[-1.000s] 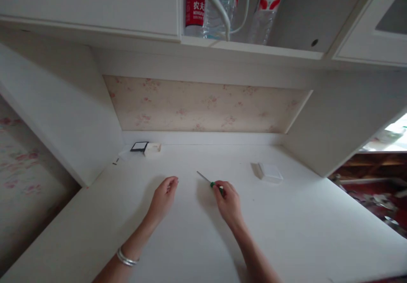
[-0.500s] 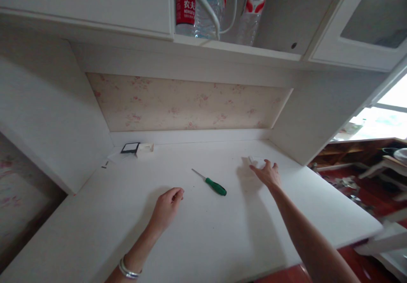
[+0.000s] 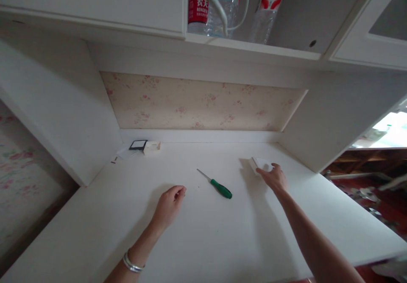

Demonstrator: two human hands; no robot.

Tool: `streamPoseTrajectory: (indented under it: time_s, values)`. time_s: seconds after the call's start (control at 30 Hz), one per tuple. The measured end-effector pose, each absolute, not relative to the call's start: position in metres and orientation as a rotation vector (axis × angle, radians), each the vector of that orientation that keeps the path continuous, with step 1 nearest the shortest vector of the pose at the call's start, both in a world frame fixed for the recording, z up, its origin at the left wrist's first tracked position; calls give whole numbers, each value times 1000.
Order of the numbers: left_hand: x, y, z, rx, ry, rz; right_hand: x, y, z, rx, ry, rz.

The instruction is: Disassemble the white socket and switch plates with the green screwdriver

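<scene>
My right hand (image 3: 276,177) grips a small white square box-like piece (image 3: 260,163) between thumb and fingers, at the right of the white desktop. The fingers partly cover the piece, so its exact kind does not show. My left hand (image 3: 171,202), with a silver bracelet on its wrist, is curled closed over the desktop, left of the middle. Anything inside its fingers is hidden. A screwdriver (image 3: 220,187) with a green handle lies between the two hands, its metal tip toward the back left. Neither hand touches it.
At the back left lie a black-framed piece (image 3: 138,145), a small open cream box (image 3: 151,147) and small dark bits (image 3: 114,160). Side panels bound the desktop (image 3: 197,245). Overhead, a cabinet shelf (image 3: 248,48) holds plastic bottles (image 3: 267,12) and a white tube (image 3: 216,5).
My right hand has closed on the white piece, which shows more and looks slightly raised or tilted. My left hand stays nearly still. The view has shifted a little to the left.
</scene>
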State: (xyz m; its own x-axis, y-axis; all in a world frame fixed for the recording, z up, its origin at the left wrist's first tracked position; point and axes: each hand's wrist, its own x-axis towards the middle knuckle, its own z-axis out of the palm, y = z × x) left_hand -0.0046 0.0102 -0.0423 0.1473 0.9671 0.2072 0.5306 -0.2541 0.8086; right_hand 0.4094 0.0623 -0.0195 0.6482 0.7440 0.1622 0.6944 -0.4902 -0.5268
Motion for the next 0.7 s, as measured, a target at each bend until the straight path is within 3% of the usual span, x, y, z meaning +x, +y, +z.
streamPoseTrajectory:
  time_s: [0.3, 0.5, 0.7]
  values:
    - [-1, 1, -44, 2015, 1300, 1067, 270, 17, -1, -1726, -1492, 336]
    - [2, -6, -42, 2056, 1383, 1067, 177, -18, -19, -1372, -1620, 626]
    - [-11, 0, -36, 2100, 1438, 1121, 168, -11, -42, -1173, -1517, 957]
